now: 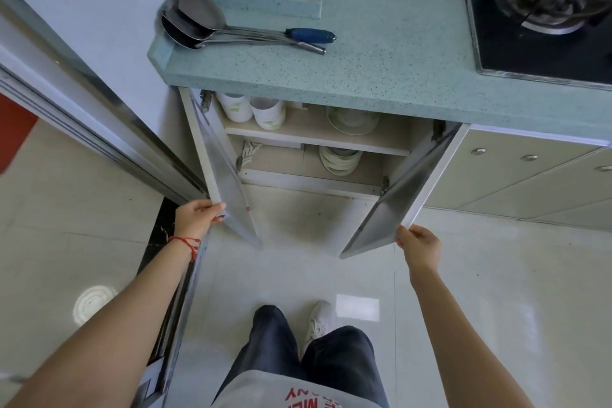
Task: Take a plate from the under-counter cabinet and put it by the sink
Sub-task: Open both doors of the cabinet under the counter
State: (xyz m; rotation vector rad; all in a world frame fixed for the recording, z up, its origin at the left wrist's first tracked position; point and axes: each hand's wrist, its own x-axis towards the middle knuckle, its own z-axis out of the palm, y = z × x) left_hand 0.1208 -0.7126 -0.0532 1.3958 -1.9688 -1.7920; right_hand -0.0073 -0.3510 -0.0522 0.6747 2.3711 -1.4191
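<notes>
The under-counter cabinet stands open below the speckled green counter (381,53). My left hand (198,215) grips the free edge of the left door (228,175). My right hand (418,247) grips the free edge of the right door (397,202). A stack of white plates (339,161) lies on the lower shelf. On the upper shelf I see a glass plate (351,119) and two white cups (251,109). No sink is in view.
Two metal ladles and a blue-handled utensil (231,31) lie on the counter's left end. A black gas hob (543,10) sits at the right. A sliding door frame (99,129) runs along my left. More closed cabinet fronts (516,175) continue to the right.
</notes>
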